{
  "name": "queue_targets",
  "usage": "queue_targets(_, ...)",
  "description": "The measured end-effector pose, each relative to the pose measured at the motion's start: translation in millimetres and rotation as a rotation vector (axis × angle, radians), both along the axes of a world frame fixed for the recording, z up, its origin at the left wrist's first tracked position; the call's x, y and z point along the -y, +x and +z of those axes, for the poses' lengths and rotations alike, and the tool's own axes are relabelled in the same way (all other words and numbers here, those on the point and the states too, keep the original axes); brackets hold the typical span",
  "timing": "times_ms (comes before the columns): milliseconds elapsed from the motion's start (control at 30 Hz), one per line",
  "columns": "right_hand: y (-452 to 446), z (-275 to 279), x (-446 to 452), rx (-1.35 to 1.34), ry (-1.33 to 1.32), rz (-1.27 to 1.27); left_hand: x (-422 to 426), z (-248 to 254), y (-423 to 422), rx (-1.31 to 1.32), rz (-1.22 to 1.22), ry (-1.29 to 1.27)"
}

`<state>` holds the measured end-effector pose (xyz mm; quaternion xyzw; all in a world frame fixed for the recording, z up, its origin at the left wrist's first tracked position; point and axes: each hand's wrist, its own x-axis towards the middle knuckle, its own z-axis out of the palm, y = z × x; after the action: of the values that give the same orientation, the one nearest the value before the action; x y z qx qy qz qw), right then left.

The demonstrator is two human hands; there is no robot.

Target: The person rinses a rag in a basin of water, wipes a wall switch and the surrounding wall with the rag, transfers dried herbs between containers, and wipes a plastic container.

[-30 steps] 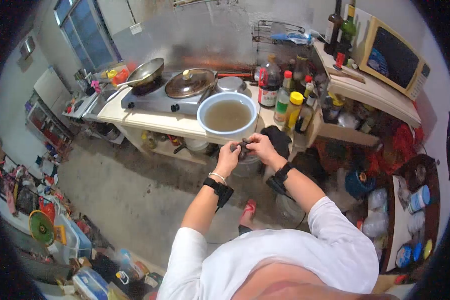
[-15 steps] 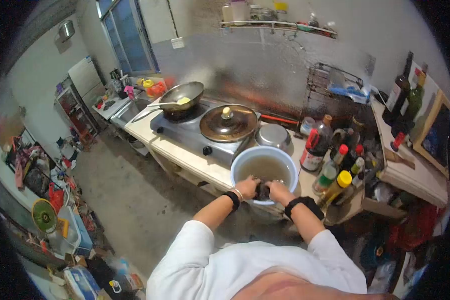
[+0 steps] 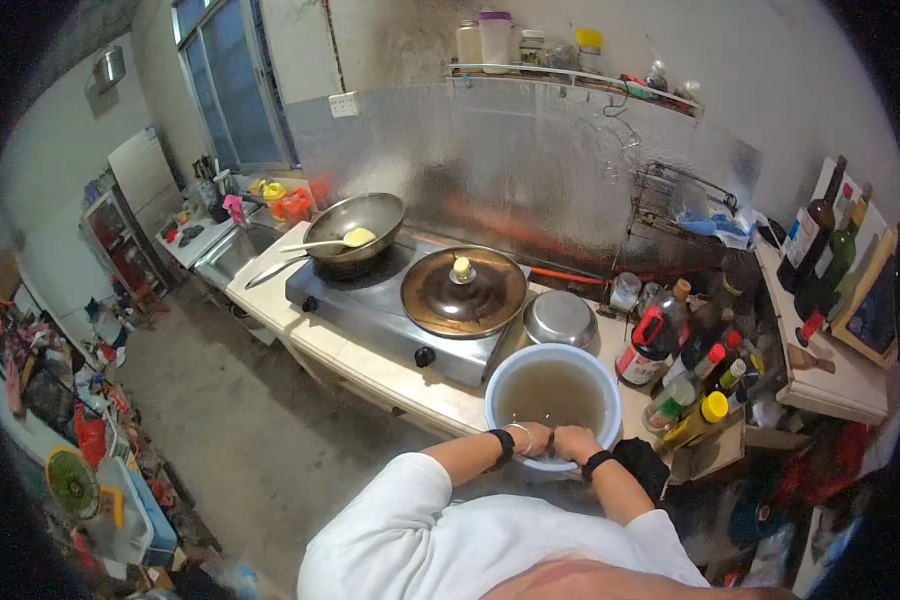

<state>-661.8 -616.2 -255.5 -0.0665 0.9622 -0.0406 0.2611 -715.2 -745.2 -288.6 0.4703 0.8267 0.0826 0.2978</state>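
While your arms reach down over the front edge of the counter (image 3: pixel 445 396), your left hand (image 3: pixel 531 438) and right hand (image 3: pixel 575 443) meet just inside the near rim of a pale blue basin (image 3: pixel 613 395). The basin stands at the counter's front edge, toward its right end, and holds cloudy brownish water (image 3: pixel 553 388). Your fingers are curled inward and the two hands nearly touch; how tightly they close, and whether they have hold of anything, you cannot tell, since the fingertips are hidden. A black band circles each wrist, with a light bracelet (image 3: pixel 519 436) on the left. Behind the basin, toward the counter's back edge, rests a metal bowl (image 3: pixel 560 318). To its left lies the stove (image 3: pixel 370 325), bearing a dark lid (image 3: pixel 437 308) at its right end and a wok (image 3: pixel 378 212) at its left, with a yellow-tipped ladle (image 3: pixel 358 237) across the wok's rim. Toward the counter's right end, bottles stand clustered, among them a yellow-capped bottle (image 3: pixel 694 423) nearest the front corner.
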Motion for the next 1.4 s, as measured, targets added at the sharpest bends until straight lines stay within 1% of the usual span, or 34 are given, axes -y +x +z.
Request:
queue_targets(33, -0.3, 6.5, 2.4, 0.002, -0.039, -0.058, 5.5, 34.3, 9.1, 0.01, 0.07, 0.0)
queue_targets(67, -0.5, 9.5, 4.1, 0.004, -0.034, -0.059, 7.4, 43.7, 14.4, 0.013, 0.07, 0.005)
queue_targets(100, -0.7, 10.4, 5.2, -0.013, -0.053, -0.136, 8.7, 49.6, 16.4, 0.029, 0.181, 0.03)
queue_targets(133, -0.4, 8.9, 3.7, -0.03, -0.075, -0.214, 8.3, 52.0, 14.9, 0.044, 0.291, 0.054)
queue_targets(167, -6.7, -12.4, -6.8, -0.049, -0.086, -0.253, 6.1, 51.5, 9.7, 0.083, 0.282, -0.019)
queue_targets(200, -7.4, -8.7, -5.9, -0.05, -0.086, -0.254, 5.3, 45.6, 8.0, 0.082, 0.281, -0.019)
queue_targets(267, -2.3, 11.5, -4.5, -0.179, -0.157, -0.411, 5.2, 28.6, 9.2, 0.028, 0.419, 0.168)
queue_targets(300, 1.1, 25.8, -1.6, -0.256, -0.198, -0.418, 6.7, 33.3, 12.1, 0.038, 0.424, 0.179)
queue_targets(333, -2.8, 21.9, -3.5, -0.272, -0.197, -0.416, 7.4, 27.3, 15.4, -0.012, 0.427, 0.242)
queue_targets(400, -2.6, -1.7, -9.7, -0.353, -0.14, -0.418, 6.5, 11.2, 9.1, 0.076, 0.31, 0.374)
queue_targets(467, -10.2, -12.5, -9.3, -0.205, -0.248, -0.47, 4.1, 17.2, 6.7, 0.047, 0.067, 0.406)
queue_targets(533, -29.4, -87.1, -32.2, -0.317, -0.624, -0.211, -0.2, -13.6, 1.2, 0.028, 0.185, 0.429)
queue_targets(600, -13.8, -25.4, -12.1, 0.19, -1.181, -0.738, 1.1, -11.0, 2.0, 0.034, 0.228, 0.445)
queue_targets(633, -16.5, -34.1, -10.6, 0.139, -1.162, -0.788, 0.3, -9.2, 0.5, 0.132, 0.342, 0.512)
queue_targets(667, -19.1, -42.7, -9.1, 0.088, -1.142, -0.836, 1.2, -8.3, -1.4, 0.183, 0.373, 0.515)
queue_targets(733, -10.2, -43.1, 4.6, -0.613, -0.645, -0.382, 6.0, 9.9, -2.2, 0.167, 0.392, 0.575)
queue_targets(767, -8.9, -36.7, 10.9, -0.62, -0.645, -0.388, 3.8, 1.7, -6.1, 0.164, 0.383, 0.574)
queue_targets(800, -4.2, -11.5, 21.8, -0.507, -0.598, -0.53, 1.1, -12.8, -8.9, 0.154, 0.406, 0.554)
queue_targets(833, -2.1, 1.7, 27.2, -0.389, -0.547, -0.667, 0.6, -17.2, -9.9, 0.144, 0.43, 0.535)
queue_targets(867, -4.0, -0.2, 24.9, -0.391, -0.548, -0.669, -0.4, -21.4, -11.0, 0.143, 0.428, 0.535)
queue_targets(933, -8.9, -6.9, 14.9, -0.352, -0.42, -0.661, 1.2, -11.3, -6.4, 0.108, 0.31, 0.513)
queue_targets(967, -9.2, -8.1, 10.6, -0.355, -0.42, -0.658, 1.9, -5.1, -3.5, 0.104, 0.311, 0.516)
queue_targets(1033, -11.3, -13.0, 0.9, -0.332, -0.279, -0.361, 4.2, 13.3, 2.1, 0.103, 0.291, 0.387)
queue_targets(1067, -14.3, -26.3, -5.1, -0.342, -0.281, -0.363, 5.6, 25.7, 3.8, 0.094, 0.286, 0.388)
queue_targets(1100, -19.4, -43.7, -10.7, -0.315, -0.238, -0.379, 7.4, 43.4, 5.9, 0.099, 0.278, 0.324)
queue_targets(1133, -22.9, -36.5, -8.1, -0.289, -0.195, -0.396, 8.3, 56.0, 8.2, 0.102, 0.27, 0.262)
queue_targets(1167, -20.7, -28.1, -8.2, -0.293, -0.163, -0.342, 8.3, 60.5, 11.0, 0.088, 0.297, 0.215)
queue_targets(1200, -17.9, -20.0, -7.7, -0.304, -0.166, -0.344, 9.7, 58.7, 12.4, 0.077, 0.292, 0.215)
queue_targets(1267, -15.4, -7.5, -6.2, -0.351, -0.203, -0.524, 14.4, 43.7, 16.0, -0.404, 0.3, 0.303)
queue_targets(1300, -11.7, 8.6, -5.5, -0.389, -0.207, -0.534, 14.2, 34.6, 11.1, -0.503, 0.259, 0.296)
queue_targets(1333, -12.9, 10.1, -8.5, -0.398, -0.212, -0.538, 14.0, 26.1, 6.7, -0.512, 0.252, 0.295)
queue_targets(1400, -12.5, 8.2, -21.1, -0.419, -0.284, -0.215, 17.5, 33.2, 4.5, -0.322, 0.141, 0.236)
